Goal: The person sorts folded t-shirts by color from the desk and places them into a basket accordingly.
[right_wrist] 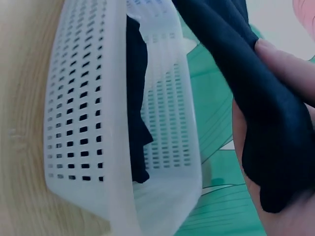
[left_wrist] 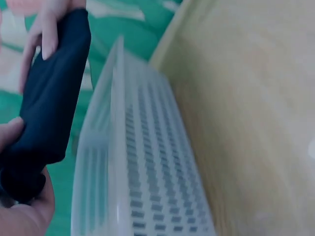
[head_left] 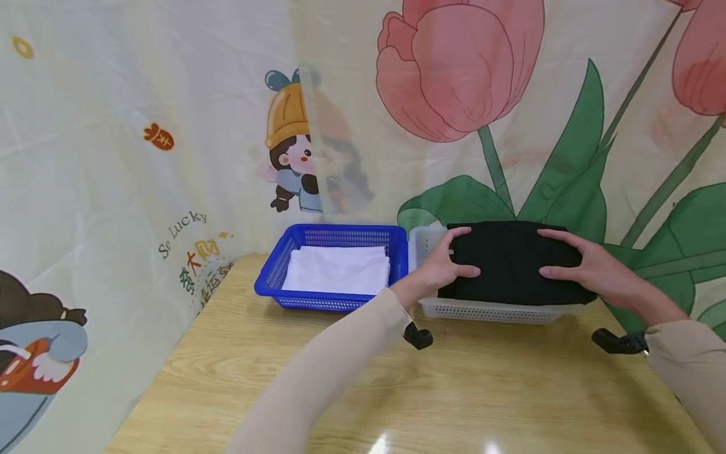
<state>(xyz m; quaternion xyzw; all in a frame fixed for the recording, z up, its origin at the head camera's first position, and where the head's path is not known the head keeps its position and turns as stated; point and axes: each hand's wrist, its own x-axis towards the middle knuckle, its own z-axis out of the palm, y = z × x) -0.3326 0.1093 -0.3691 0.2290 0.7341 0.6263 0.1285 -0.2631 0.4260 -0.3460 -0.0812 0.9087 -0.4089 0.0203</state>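
Note:
A folded black cloth (head_left: pixel 505 261) is held over the white plastic basket (head_left: pixel 488 311) at the right of the table. My left hand (head_left: pixel 438 265) grips its left end, and my right hand (head_left: pixel 592 270) grips its right end. In the right wrist view, the thumb lies on one face of the cloth and the fingers go behind it. Below, more black fabric (right_wrist: pixel 137 108) lies inside the white basket. In the left wrist view the held cloth (left_wrist: pixel 56 88) is clear of the basket rim.
A blue plastic basket (head_left: pixel 265 287) stands left of the white one, with a folded white cloth (head_left: pixel 337 271) in it. Both stand on a wooden table (head_left: pixel 227 359). A printed curtain (head_left: pixel 227 82) hangs right behind them. A black wrist device (head_left: pixel 418 336) sits below the left hand.

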